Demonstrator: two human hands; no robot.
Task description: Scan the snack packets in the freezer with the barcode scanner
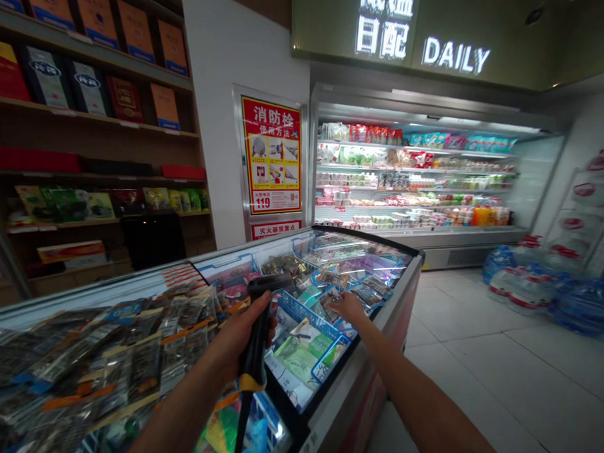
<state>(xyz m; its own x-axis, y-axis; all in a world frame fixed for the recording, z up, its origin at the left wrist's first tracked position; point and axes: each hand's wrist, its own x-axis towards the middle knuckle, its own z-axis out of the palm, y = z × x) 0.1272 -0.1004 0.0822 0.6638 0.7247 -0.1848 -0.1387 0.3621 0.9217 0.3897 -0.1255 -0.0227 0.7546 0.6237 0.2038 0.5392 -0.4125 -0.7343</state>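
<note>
At the frame's centre, the left hand (pixel 244 330) firmly grasps a black handheld scanner with yellow band (pixel 258 342), while the right hand (pixel 351 308), whose closing I cannot tell, is at a brown-and-clear plastic packet (pixel 330 299), seemingly not yet lifted from the white glass-topped freezer (pixel 404 295).

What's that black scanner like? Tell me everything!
The scanner is black, with a wide head on top, a slimmer handle and a yellow band near the bottom. It looks like plastic. A dark cable runs down from its base. It leans slightly, head up, over the freezer, the left hand wrapped around its handle.
</note>
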